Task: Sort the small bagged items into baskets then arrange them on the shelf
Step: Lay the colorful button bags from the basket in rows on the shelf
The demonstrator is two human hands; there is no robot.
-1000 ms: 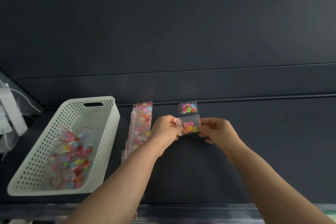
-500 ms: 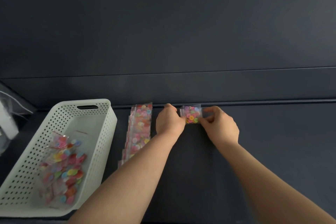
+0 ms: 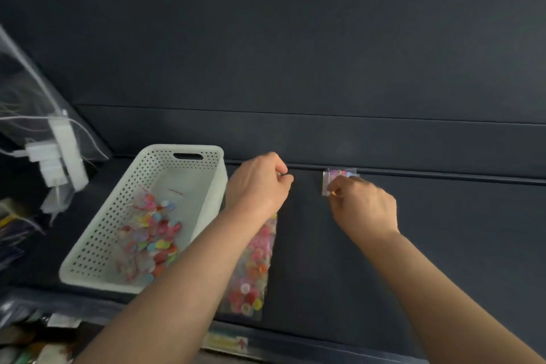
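Dark shelf (image 3: 443, 245) and dark back panel (image 3: 295, 38) fill the view; a white perforated basket (image 3: 183, 148) stands at the left of the shelf with a heap of bagged buttons (image 3: 150, 233) inside. Just right of the basket a long strip of button bags (image 3: 251, 275) lies with its long axis running front to back, partly under the left forearm. A small bag of buttons (image 3: 339, 173) sits at the very back of the shelf, against the ledge; the right hand (image 3: 366, 207) has its fingertips pinched on the bag's near edge, covering its lower half. The left hand (image 3: 257, 183) hovers above the far end of the strip, well apart from the small bag, fingers curled; it seems to hold nothing, though blur at the fingertips leaves that unsure. For the next bag the supply lies to the left and nearer the person, so the left hand is much the closer; the right would have to cross over.
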